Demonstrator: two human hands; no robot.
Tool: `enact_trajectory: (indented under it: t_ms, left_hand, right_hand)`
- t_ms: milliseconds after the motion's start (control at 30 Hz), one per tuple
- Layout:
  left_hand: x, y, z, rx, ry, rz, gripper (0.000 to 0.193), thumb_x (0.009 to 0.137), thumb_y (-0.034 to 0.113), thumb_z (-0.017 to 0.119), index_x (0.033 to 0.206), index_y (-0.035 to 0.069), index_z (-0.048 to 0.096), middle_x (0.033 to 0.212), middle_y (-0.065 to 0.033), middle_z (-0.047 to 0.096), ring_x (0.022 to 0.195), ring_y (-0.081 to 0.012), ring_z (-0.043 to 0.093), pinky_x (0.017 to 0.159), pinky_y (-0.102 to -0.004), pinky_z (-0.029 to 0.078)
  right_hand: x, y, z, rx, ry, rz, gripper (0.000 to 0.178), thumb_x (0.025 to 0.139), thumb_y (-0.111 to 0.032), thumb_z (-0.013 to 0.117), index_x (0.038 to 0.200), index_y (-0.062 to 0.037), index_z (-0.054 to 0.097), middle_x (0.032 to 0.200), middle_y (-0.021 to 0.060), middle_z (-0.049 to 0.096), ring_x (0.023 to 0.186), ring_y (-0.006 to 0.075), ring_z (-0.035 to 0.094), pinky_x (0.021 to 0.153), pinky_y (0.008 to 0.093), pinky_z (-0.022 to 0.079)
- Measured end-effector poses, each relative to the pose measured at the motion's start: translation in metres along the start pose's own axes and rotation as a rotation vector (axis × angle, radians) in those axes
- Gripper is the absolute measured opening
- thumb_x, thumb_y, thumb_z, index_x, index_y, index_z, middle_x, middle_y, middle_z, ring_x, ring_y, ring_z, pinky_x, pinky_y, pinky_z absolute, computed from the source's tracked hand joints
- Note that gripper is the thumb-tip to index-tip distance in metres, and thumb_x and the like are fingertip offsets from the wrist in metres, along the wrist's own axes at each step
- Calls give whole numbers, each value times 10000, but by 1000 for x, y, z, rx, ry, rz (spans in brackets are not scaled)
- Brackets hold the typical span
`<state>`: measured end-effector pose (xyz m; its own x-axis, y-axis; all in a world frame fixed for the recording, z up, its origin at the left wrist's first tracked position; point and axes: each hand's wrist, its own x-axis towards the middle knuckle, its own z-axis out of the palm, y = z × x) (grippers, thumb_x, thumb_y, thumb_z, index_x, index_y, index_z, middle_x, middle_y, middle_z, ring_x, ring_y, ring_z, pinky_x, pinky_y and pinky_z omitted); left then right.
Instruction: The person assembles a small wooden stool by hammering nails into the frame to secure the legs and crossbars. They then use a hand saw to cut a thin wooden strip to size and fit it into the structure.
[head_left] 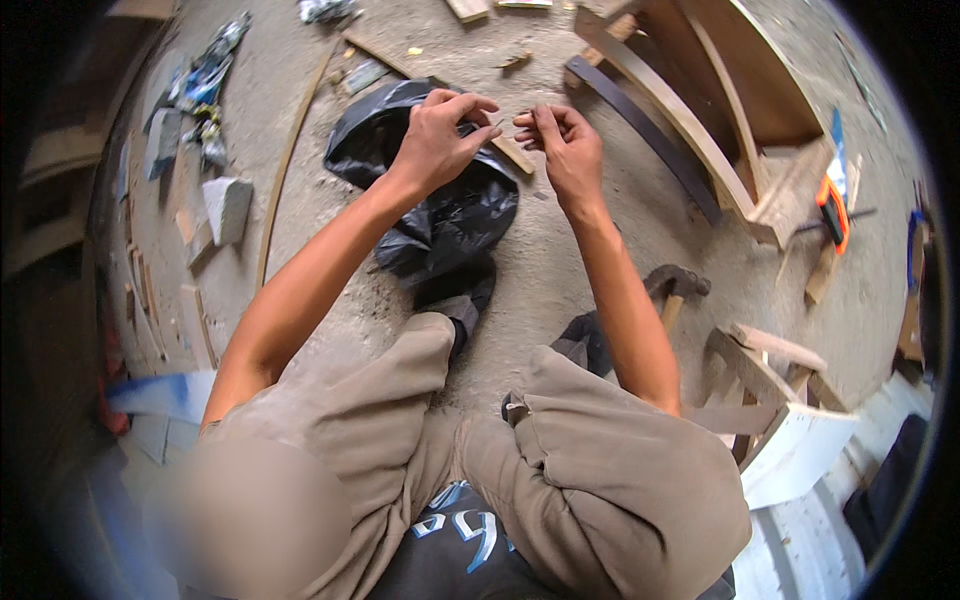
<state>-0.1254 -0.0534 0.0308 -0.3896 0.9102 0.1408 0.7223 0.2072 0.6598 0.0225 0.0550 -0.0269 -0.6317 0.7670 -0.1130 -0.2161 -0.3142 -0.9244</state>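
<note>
Wood frame (665,112) far R; blk bag (430,235) far, center; hammer (676,288) near R. Your L hand (437,135) over bag, pinching thin dark bit (499,124); your R hand (572,160) opp., fingers curled, can't tell if gripping.

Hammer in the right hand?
No, the hammer lies on the ground, well away from the right hand.
</note>
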Motion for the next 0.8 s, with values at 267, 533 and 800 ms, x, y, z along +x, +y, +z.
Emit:
enact_trajectory:
  t_ms: [267,533,800]
  left_hand:
    - [26,63,14,168,-697,378,117,836,76,695,941,39,734,947,-126,713,1056,-309,623,942,-435,488]
    - [82,151,35,165,-1033,952,98,898,156,665,928,68,697,969,-95,701,1067,-275,625,993,-454,429]
    - [96,136,174,73,-672,813,174,911,150,665,1036,32,683,1082,-137,697,1053,-345,646,897,-421,515]
  right_hand:
    - [-145,-31,-139,-271,526,78,230,998,-201,642,1029,27,651,916,83,711,789,122,663,700,255,526]
    - [-202,-49,-192,-648,817,-133,296,921,-171,738,1134,11,642,1008,112,694,835,168,668,761,286,534]
    - [-93,-38,-245,-555,539,-131,465,903,-222,756,1290,-9,610,1207,161,697,1042,232,690,877,315,533]
